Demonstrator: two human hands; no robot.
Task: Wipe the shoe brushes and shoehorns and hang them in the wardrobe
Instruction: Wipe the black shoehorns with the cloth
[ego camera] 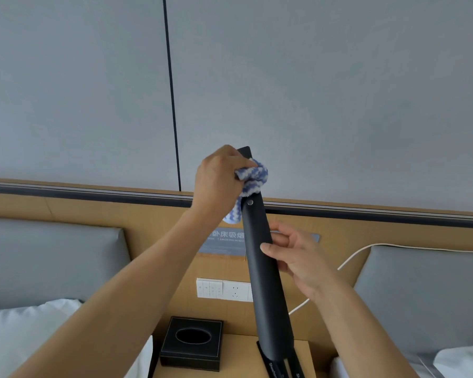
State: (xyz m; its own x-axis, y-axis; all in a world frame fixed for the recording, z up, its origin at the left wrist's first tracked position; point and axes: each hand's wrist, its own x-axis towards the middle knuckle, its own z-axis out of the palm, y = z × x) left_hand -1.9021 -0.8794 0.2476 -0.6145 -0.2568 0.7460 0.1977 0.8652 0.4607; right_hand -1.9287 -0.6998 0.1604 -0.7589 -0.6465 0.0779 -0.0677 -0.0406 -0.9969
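Observation:
A long black shoehorn (265, 285) stands nearly upright in the middle of the view, its lower end down on the nightstand. My right hand (295, 257) grips its shaft about halfway up, thumb across the front. My left hand (219, 181) grips a bunched blue-and-white striped cloth (253, 177) and presses it round the shoehorn's upper end, just above a small metal rivet. More black pieces with white lettering (276, 369) lie at the shoehorn's foot; what they are is hard to tell.
A black tissue box (191, 342) sits on the wooden nightstand (238, 358). Behind it are a wall switch and socket panel (224, 289), a grey no-smoking sign (224, 241) and a white cable (350, 257). Grey padded headboards and white pillows flank both sides.

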